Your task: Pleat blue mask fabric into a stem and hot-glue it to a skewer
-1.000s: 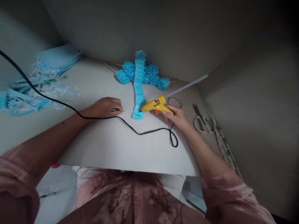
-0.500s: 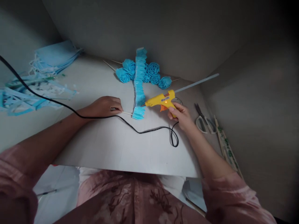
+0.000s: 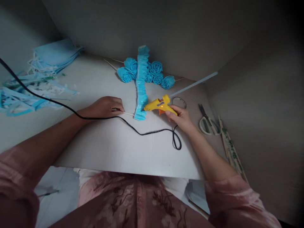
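Observation:
My left hand (image 3: 108, 107) is closed on a thin wooden stick (image 3: 129, 113), pinched near its end. The stick's other end meets the lower part of a pleated light-blue strip (image 3: 142, 76), which runs lengthwise away from me. My right hand (image 3: 181, 117) grips a yellow hot glue gun (image 3: 159, 104) with its small light lit and a long glue stick (image 3: 194, 84) out of its back. The nozzle is at the strip's right edge, near the lower end; its tip is hard to make out. Several blue rolled flowers (image 3: 156, 67) on sticks lie behind and beside the strip's far half.
A black cord (image 3: 114, 117) crosses the table (image 3: 142, 152) in front of my left hand and loops near the right. Stacked blue face masks (image 3: 55, 55) and cut scraps (image 3: 33, 95) lie at left. Scissors (image 3: 207, 122) and stick-like pieces (image 3: 231, 148) are at right.
My right hand has shifted the glue gun slightly left and toward me, so the nozzle now sits lower along the strip. My left hand has stayed with the stick.

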Demonstrator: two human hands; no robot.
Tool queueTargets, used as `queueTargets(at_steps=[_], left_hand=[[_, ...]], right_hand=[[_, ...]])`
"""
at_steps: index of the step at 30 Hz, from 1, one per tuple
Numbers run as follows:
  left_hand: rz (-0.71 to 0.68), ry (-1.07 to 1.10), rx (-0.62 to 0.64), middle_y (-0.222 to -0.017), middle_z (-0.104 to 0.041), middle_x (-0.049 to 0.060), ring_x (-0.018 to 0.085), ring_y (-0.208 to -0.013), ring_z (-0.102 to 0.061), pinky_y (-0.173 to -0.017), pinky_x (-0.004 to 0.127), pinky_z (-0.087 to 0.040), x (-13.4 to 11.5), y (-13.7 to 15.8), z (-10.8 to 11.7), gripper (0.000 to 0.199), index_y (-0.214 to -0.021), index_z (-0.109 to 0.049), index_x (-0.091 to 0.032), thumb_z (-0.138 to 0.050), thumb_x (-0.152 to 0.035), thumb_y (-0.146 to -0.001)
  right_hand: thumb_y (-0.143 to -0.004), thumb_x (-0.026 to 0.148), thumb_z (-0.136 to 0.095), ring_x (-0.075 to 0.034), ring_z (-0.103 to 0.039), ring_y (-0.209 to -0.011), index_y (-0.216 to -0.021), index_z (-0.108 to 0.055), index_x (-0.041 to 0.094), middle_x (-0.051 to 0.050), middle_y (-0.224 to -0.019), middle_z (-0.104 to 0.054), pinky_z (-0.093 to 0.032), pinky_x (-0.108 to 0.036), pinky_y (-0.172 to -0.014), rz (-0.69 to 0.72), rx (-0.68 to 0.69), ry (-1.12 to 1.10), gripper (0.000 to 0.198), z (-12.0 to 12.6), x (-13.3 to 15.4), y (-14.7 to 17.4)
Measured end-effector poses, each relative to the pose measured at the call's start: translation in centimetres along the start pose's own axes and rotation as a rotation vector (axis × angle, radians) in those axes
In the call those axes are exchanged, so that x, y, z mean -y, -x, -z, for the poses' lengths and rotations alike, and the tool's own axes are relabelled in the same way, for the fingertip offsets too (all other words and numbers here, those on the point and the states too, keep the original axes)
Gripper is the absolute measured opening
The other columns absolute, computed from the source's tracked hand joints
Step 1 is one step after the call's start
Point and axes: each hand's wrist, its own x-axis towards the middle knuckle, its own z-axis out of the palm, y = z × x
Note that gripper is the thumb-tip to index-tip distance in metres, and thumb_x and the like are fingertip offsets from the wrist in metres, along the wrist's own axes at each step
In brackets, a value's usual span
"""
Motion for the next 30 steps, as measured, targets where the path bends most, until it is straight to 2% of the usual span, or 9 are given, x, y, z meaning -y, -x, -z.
queueTargets(at_steps=[8,14,20,25,30], left_hand=[[-0.013,-0.001,-0.008,-0.091,-0.074,0.005,0.014,-0.082,-0.067,-0.078,0.021,-0.044,0.17,0.01,-0.05,0.028,-0.087,-0.076,-0.020,-0.054,-0.031,-0.098],[0.005,0.006,0.000,-0.091,-0.075,0.005,0.015,-0.082,-0.068,-0.077,0.023,-0.045,0.13,-0.05,-0.01,0.027,-0.087,-0.076,-0.020,-0.054,-0.031,-0.097],[0.006,0.013,-0.006,-0.091,-0.075,0.005,0.015,-0.083,-0.068,-0.078,0.022,-0.045,0.02,-0.01,0.05,0.027,-0.087,-0.076,-0.020,-0.054,-0.031,-0.097],[0.003,0.017,-0.006,-0.092,-0.075,0.005,0.015,-0.084,-0.068,-0.079,0.022,-0.045,0.13,0.01,-0.04,0.027,-0.087,-0.076,-0.020,-0.054,-0.031,-0.098],[-0.007,0.018,-0.002,-0.092,-0.074,0.004,0.014,-0.083,-0.067,-0.078,0.021,-0.045,0.49,0.05,-0.15,0.028,-0.089,-0.077,-0.021,-0.055,-0.033,-0.099]], right_hand=[[-0.075,0.067,-0.075,-0.009,-0.036,-0.048,-0.094,-0.069,0.021,0.005,-0.054,-0.050,-0.019,-0.024,-0.044,-0.060,-0.100,-0.161,0.050,-0.16,0.63,-0.02],[-0.078,0.064,-0.074,-0.010,-0.039,-0.051,-0.095,-0.073,0.020,0.003,-0.058,-0.054,-0.022,-0.025,-0.046,-0.036,-0.044,-0.040,0.047,-0.41,0.13,-0.07],[-0.077,0.068,-0.072,-0.010,-0.037,-0.049,-0.098,-0.072,0.021,0.004,-0.056,-0.052,-0.020,-0.025,-0.045,-0.058,-0.104,-0.151,0.052,-0.37,0.44,0.02],[-0.073,0.067,-0.077,-0.010,-0.039,-0.050,-0.093,-0.070,0.020,0.003,-0.057,-0.054,-0.021,-0.025,-0.046,-0.075,-0.073,-0.076,0.052,-0.42,0.40,0.04],[-0.074,0.074,-0.072,-0.009,-0.033,-0.046,-0.080,-0.056,0.023,0.004,-0.056,-0.050,-0.021,-0.027,-0.045,-0.092,-0.153,-0.266,0.054,-0.04,0.74,-0.06]])
